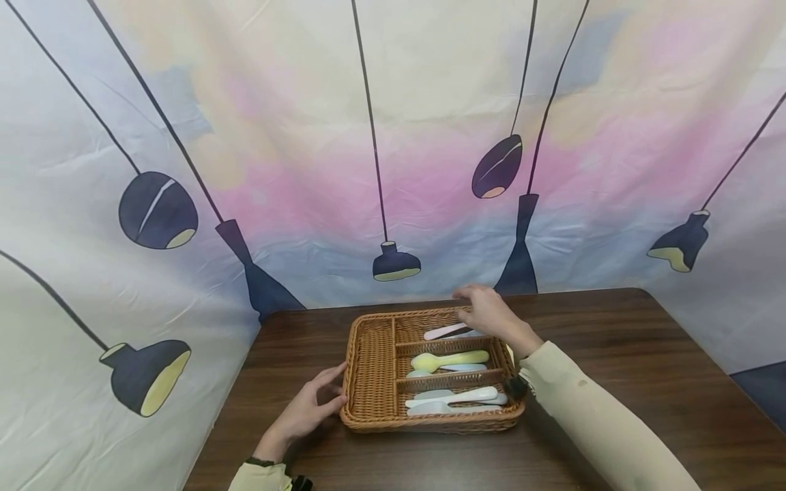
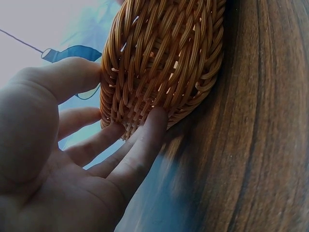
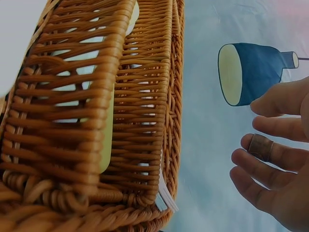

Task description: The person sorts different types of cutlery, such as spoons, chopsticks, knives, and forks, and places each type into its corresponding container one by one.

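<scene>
A brown wicker cutlery basket (image 1: 372,372) sits on the table, with a long bare compartment on its left and three shorter ones on its right. My left hand (image 1: 305,411) touches its left end; in the left wrist view the fingertips (image 2: 155,121) rest against the weave. Over the back right corner hovers my right hand (image 1: 493,317), holding nothing, fingers loosely bent and apart from the wicker in the right wrist view. White-handled cutlery (image 1: 445,331) lies in the back compartment, a yellow spoon (image 1: 457,359) in the middle, and white cutlery (image 1: 463,396) in the front.
The dark wooden table (image 1: 614,368) extends to both sides of the basket. Behind it hangs a pastel cloth (image 1: 307,170) printed with dark lamps. A ring-like band (image 3: 260,147) circles one right finger.
</scene>
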A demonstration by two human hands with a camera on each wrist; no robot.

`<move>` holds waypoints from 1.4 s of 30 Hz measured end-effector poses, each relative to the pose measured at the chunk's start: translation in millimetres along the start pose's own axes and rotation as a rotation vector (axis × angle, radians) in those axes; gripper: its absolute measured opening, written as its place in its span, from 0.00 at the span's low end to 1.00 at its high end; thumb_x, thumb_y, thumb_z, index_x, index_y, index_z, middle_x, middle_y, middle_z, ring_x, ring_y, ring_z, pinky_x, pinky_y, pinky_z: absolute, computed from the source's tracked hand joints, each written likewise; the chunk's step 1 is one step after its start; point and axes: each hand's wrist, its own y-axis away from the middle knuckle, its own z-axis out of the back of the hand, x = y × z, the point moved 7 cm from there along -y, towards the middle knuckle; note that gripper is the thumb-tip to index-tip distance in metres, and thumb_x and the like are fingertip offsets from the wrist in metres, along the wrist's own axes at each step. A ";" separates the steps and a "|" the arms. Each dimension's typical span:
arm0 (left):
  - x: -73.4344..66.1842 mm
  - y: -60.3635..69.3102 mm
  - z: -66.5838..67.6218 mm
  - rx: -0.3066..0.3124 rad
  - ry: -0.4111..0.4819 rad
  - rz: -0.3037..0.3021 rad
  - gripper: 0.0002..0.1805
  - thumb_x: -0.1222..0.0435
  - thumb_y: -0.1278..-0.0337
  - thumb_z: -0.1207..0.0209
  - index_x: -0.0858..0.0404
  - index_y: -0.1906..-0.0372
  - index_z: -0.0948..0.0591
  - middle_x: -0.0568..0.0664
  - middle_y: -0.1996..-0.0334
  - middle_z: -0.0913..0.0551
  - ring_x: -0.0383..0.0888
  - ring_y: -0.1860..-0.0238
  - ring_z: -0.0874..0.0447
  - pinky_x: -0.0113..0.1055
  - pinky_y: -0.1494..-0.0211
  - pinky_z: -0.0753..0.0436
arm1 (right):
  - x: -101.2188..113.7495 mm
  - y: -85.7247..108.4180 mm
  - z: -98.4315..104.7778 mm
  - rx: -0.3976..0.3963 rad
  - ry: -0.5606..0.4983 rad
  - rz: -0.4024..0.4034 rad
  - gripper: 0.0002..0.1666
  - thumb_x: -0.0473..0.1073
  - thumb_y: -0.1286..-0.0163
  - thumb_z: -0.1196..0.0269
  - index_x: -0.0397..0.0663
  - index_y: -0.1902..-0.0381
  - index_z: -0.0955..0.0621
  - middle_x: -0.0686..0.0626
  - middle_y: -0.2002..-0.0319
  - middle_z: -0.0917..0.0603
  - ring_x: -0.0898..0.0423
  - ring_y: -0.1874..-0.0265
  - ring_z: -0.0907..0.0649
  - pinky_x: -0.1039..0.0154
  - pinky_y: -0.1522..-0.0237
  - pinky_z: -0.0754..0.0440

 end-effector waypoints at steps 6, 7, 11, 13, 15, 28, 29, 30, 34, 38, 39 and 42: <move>2.0 0.2 0.0 -0.004 -0.003 0.003 0.37 0.60 0.34 0.40 0.61 0.25 0.40 0.65 0.29 0.39 0.54 0.45 0.21 0.33 0.49 0.22 | -6.8 9.2 6.1 -0.026 -0.021 -0.017 0.23 0.41 0.33 0.39 0.45 0.40 0.21 0.42 0.44 0.19 0.49 0.57 0.19 0.56 0.63 0.28; 2.7 0.4 0.0 -0.004 -0.002 0.005 0.37 0.60 0.34 0.40 0.61 0.25 0.40 0.65 0.29 0.39 0.54 0.46 0.21 0.33 0.49 0.22 | -8.4 10.7 7.0 -0.031 -0.028 -0.018 0.23 0.40 0.33 0.40 0.45 0.41 0.21 0.41 0.45 0.19 0.49 0.59 0.19 0.56 0.65 0.28; 3.8 1.0 -0.1 -0.002 0.001 0.008 0.37 0.59 0.34 0.40 0.61 0.25 0.40 0.65 0.30 0.39 0.53 0.46 0.21 0.33 0.49 0.22 | -14.9 15.6 11.3 -0.066 -0.037 -0.027 0.22 0.40 0.34 0.39 0.45 0.41 0.20 0.41 0.45 0.19 0.47 0.58 0.19 0.56 0.65 0.27; 3.4 1.1 0.1 -0.004 0.001 0.007 0.37 0.59 0.34 0.40 0.61 0.25 0.41 0.65 0.30 0.38 0.52 0.46 0.21 0.33 0.49 0.22 | -17.7 18.1 13.4 -0.078 -0.042 -0.031 0.22 0.40 0.34 0.39 0.44 0.41 0.20 0.40 0.44 0.20 0.45 0.54 0.18 0.53 0.63 0.26; 2.6 1.1 0.2 -0.004 0.004 0.004 0.37 0.58 0.34 0.40 0.60 0.24 0.41 0.64 0.30 0.38 0.52 0.46 0.21 0.33 0.49 0.22 | -20.6 20.5 15.6 -0.090 -0.046 -0.045 0.23 0.41 0.34 0.38 0.44 0.41 0.20 0.40 0.44 0.20 0.43 0.50 0.18 0.51 0.60 0.23; 5.8 0.0 -0.5 -0.002 0.000 0.008 0.37 0.58 0.34 0.41 0.60 0.24 0.41 0.64 0.29 0.39 0.53 0.46 0.21 0.32 0.50 0.21 | -36.5 36.3 24.3 -0.152 -0.025 -0.095 0.22 0.43 0.34 0.37 0.42 0.43 0.20 0.42 0.56 0.16 0.47 0.60 0.17 0.50 0.62 0.20; 5.9 -0.2 -0.3 -0.004 -0.005 0.008 0.37 0.58 0.34 0.41 0.60 0.24 0.41 0.64 0.29 0.39 0.52 0.46 0.21 0.32 0.50 0.21 | -37.7 37.1 24.4 -0.157 -0.022 -0.096 0.22 0.43 0.34 0.36 0.42 0.43 0.20 0.42 0.57 0.16 0.47 0.59 0.17 0.50 0.61 0.20; 5.8 -0.3 0.0 -0.007 -0.005 0.010 0.37 0.57 0.34 0.41 0.60 0.24 0.41 0.64 0.29 0.39 0.51 0.46 0.21 0.32 0.50 0.21 | -38.6 38.0 24.5 -0.159 -0.020 -0.101 0.22 0.43 0.34 0.36 0.41 0.43 0.20 0.42 0.57 0.16 0.48 0.60 0.17 0.50 0.61 0.19; 5.6 -0.6 0.5 -0.010 -0.012 0.011 0.37 0.57 0.34 0.40 0.59 0.24 0.40 0.64 0.29 0.39 0.50 0.46 0.21 0.32 0.50 0.21 | -42.3 41.0 24.8 -0.160 -0.024 -0.115 0.21 0.44 0.34 0.36 0.41 0.46 0.19 0.43 0.58 0.16 0.49 0.60 0.16 0.50 0.61 0.19; 4.3 -0.8 0.1 -0.008 -0.015 0.002 0.37 0.58 0.34 0.40 0.59 0.24 0.40 0.64 0.29 0.39 0.53 0.46 0.21 0.32 0.50 0.21 | -45.8 43.5 25.9 -0.156 -0.031 -0.133 0.20 0.44 0.33 0.37 0.41 0.46 0.19 0.42 0.57 0.16 0.48 0.60 0.16 0.50 0.61 0.19; 4.4 -0.9 0.1 -0.007 -0.014 0.001 0.37 0.58 0.34 0.41 0.59 0.24 0.40 0.65 0.29 0.39 0.53 0.45 0.21 0.32 0.50 0.21 | -46.8 44.2 26.2 -0.153 -0.033 -0.139 0.21 0.44 0.33 0.37 0.41 0.46 0.19 0.42 0.57 0.16 0.48 0.60 0.16 0.50 0.61 0.19; 4.5 -1.3 0.5 -0.009 -0.011 -0.004 0.37 0.58 0.34 0.41 0.59 0.24 0.41 0.65 0.29 0.39 0.53 0.45 0.21 0.33 0.50 0.21 | -50.7 46.6 26.4 -0.149 -0.027 -0.159 0.22 0.45 0.33 0.37 0.40 0.44 0.20 0.41 0.56 0.16 0.47 0.59 0.16 0.49 0.60 0.19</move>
